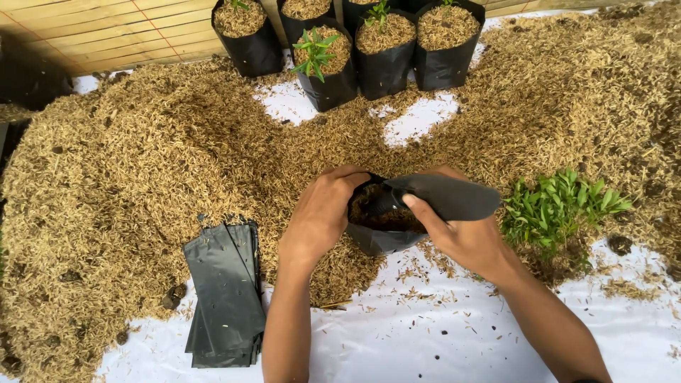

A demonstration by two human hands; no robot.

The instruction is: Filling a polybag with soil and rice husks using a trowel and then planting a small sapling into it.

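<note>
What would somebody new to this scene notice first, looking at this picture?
At the centre, the left hand and right hand hold open a black plastic grow bag, part-filled with husk. All around spreads a wide heap of golden rice husk on a white sheet. Fresh green seedlings lie at right, filled black bags stand along the top, and a stack of flat empty bags lies lower left.
</note>
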